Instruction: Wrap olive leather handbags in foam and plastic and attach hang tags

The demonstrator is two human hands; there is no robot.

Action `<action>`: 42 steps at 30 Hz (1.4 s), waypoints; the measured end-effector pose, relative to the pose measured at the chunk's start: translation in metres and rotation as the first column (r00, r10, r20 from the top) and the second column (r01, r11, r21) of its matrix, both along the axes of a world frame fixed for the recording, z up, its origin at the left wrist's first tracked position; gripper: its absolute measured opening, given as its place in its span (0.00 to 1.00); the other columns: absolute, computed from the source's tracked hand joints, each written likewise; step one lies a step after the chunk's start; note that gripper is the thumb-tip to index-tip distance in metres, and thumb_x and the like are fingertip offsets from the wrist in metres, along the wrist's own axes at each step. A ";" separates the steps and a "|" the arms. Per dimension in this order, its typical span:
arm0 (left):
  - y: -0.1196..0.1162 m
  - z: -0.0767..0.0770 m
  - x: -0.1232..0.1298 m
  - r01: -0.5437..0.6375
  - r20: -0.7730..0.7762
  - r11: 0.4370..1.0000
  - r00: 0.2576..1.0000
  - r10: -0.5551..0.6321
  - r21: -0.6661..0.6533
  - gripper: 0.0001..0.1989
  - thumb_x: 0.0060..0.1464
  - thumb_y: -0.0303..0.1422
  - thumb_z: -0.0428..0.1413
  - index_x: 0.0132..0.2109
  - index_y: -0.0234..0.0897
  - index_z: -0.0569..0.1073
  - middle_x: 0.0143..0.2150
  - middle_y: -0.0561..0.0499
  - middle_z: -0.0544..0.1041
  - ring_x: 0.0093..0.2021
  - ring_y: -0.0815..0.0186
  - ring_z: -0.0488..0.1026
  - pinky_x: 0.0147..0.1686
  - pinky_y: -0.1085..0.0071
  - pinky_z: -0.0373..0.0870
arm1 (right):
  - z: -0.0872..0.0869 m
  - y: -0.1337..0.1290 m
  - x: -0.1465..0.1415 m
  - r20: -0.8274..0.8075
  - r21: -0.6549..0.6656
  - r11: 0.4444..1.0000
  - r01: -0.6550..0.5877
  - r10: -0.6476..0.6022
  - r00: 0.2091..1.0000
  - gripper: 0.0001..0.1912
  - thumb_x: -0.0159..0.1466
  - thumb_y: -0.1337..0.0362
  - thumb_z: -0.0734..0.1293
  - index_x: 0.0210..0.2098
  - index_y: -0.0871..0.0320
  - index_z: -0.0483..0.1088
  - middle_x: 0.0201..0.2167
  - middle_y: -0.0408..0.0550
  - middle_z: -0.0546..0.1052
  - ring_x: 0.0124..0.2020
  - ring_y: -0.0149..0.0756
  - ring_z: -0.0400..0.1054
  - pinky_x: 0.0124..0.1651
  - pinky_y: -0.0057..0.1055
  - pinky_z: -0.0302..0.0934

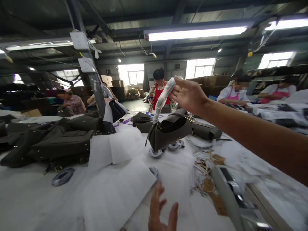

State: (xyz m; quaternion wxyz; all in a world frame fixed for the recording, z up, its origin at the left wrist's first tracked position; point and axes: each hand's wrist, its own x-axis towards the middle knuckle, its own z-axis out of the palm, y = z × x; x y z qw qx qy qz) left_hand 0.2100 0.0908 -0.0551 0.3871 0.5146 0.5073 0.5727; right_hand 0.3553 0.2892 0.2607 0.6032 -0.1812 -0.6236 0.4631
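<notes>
- So the right hand [189, 96] is stretched out front, fingers pinched round the top of a strap in clear wrap [164, 100].
- That strap runs down to a dark grey bag [168, 134], tilted, its top gaping a bit, below and just left of the right hand. Can't really tell if its bottom corner touches anything.
- Left hand [162, 211] is way down low, nearest the camera, fingers apart and kinda curled, palm open.
- Thin white sheets [120, 192] are spread over the counter [33, 195], left of the left hand and ahead of it too.
- A couple of coiled cords [156, 153] sit right under the bag, ahead of the left hand.
- Right of the left hand: a messy heap of stringy brown tags [205, 176], then a grey gadget [227, 189] beside it.
- Big pile of dark bags [64, 142] well off to the left of both hands.
- Past the right hand, someone in a red apron [158, 96] is across the counter.
</notes>
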 end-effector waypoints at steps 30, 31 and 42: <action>-0.145 0.020 -0.069 0.546 -0.957 0.837 0.219 -0.189 -0.040 0.47 0.48 0.52 0.65 0.69 0.44 0.56 0.70 0.41 0.60 0.69 0.46 0.57 0.64 0.40 0.57 | -0.284 -0.363 0.086 0.981 0.140 0.990 0.011 -0.140 0.136 0.53 0.55 0.56 0.76 0.72 0.52 0.48 0.72 0.54 0.49 0.72 0.54 0.43 0.71 0.54 0.43; -0.143 0.016 -0.064 0.574 -0.968 0.817 0.171 -0.181 -0.052 0.49 0.46 0.51 0.66 0.70 0.44 0.55 0.71 0.40 0.58 0.69 0.45 0.56 0.64 0.39 0.57 | -0.294 -0.362 0.088 0.975 0.178 0.984 -0.002 -0.176 0.135 0.52 0.56 0.58 0.75 0.72 0.51 0.46 0.73 0.53 0.48 0.72 0.53 0.42 0.71 0.54 0.43; -0.158 -0.038 -0.068 0.639 -0.966 0.760 0.106 -0.237 -0.116 0.31 0.63 0.33 0.53 0.70 0.55 0.54 0.73 0.51 0.54 0.71 0.51 0.52 0.66 0.45 0.56 | -0.370 -0.376 0.093 0.953 0.259 0.964 -0.063 -0.244 0.181 0.39 0.65 0.71 0.62 0.72 0.46 0.46 0.70 0.46 0.56 0.71 0.45 0.49 0.69 0.53 0.51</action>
